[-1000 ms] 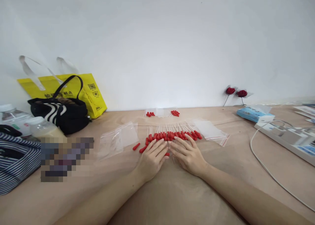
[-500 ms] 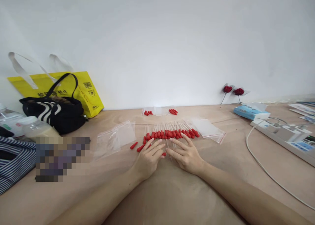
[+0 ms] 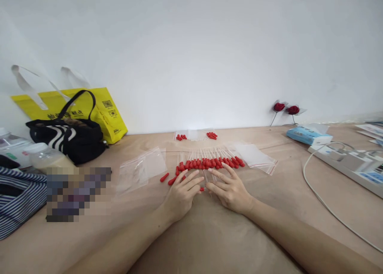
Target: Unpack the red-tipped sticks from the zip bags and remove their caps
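Note:
My left hand [image 3: 183, 192] is closed, thumb and index finger pinching a red rubber bulb [image 3: 202, 189] whose end pokes out toward the right. Opposite it, my right hand [image 3: 231, 190] pinches a thin clear dropper tube, mostly hidden by the fingers, close to the bulb's end. Just beyond my fingertips lies a row of droppers [image 3: 206, 162], red bulbs toward me and clear tubes pointing to the wall. Loose red bulbs [image 3: 164, 177] lie left of the row, partly behind my left hand.
Clear zip bags [image 3: 140, 168] lie left of the row, and another zip bag [image 3: 257, 158] lies right. Behind sits a bag with red bulbs [image 3: 212, 135]. Black and yellow bags [image 3: 115, 118] stand left; a tissue pack [image 3: 308, 136], power strip [image 3: 359, 166] and white cable [image 3: 317, 206] are right.
The hands have parted very slightly, and more of the red bulb shows between them. The whole view has shifted a little; the row of droppers looks the same.

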{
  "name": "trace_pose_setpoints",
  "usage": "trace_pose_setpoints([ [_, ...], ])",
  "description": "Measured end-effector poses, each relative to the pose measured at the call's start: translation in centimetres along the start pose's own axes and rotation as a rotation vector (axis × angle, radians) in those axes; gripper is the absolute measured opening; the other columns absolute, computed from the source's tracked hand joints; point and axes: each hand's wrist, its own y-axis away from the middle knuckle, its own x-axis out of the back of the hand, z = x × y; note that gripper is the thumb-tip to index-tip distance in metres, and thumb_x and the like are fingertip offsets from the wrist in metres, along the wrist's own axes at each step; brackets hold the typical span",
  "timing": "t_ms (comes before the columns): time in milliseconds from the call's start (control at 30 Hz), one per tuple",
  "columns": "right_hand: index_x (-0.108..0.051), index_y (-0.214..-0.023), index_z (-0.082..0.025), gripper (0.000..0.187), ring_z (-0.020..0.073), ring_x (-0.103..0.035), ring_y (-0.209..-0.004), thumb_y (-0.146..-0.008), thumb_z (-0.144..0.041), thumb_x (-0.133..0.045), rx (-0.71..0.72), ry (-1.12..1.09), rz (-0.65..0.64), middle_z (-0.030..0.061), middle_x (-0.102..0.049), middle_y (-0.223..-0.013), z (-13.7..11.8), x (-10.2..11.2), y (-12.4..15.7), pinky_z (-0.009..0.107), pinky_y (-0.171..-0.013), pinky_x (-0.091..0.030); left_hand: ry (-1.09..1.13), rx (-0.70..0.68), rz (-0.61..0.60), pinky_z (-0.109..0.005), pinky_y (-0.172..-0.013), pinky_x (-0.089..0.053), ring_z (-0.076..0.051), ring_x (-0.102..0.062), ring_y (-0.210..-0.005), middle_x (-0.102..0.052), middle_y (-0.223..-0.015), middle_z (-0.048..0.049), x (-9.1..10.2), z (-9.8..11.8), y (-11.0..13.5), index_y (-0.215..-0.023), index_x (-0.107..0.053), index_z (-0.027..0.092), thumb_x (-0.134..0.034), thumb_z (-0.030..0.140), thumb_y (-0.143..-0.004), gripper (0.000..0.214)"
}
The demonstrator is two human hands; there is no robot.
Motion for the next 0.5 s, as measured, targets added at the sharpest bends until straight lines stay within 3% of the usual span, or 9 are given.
trace_pose_setpoints([
  [367, -0.058, -0.092, -0.020, 0.020, 0.0177, -0.049, -0.111, -0.084, -0.012, -0.042, -0.009, -0.014, -0.004, -0.0008, -0.068, -0.078, 0.34, 0.20, 0.29, 0.046, -0.103, -0.020, 0.013, -0.012, 0.009, -0.042, -0.097, -0.035, -0.020, -0.050, -0.112, -0.063, -0.107, -0.0056, 0.20, 0.04, 0.17, -0.087, -0.058, 0.016, -0.031, 0.001, -0.080, 0.032],
  [500, -0.059, -0.093, -0.020, 0.020, 0.0170, -0.058, -0.087, -0.084, -0.014, -0.043, -0.127, 0.041, 0.032, 0.0005, -0.066, -0.071, 0.77, 0.30, 0.40, 0.041, -0.089, -0.034, 0.018, 0.108, 0.063, -0.037, -0.087, -0.042, -0.020, -0.054, -0.103, -0.063, -0.101, -0.0069, 0.46, -0.22, 0.45, -0.081, -0.057, 0.016, -0.036, 0.008, -0.085, 0.023],
])
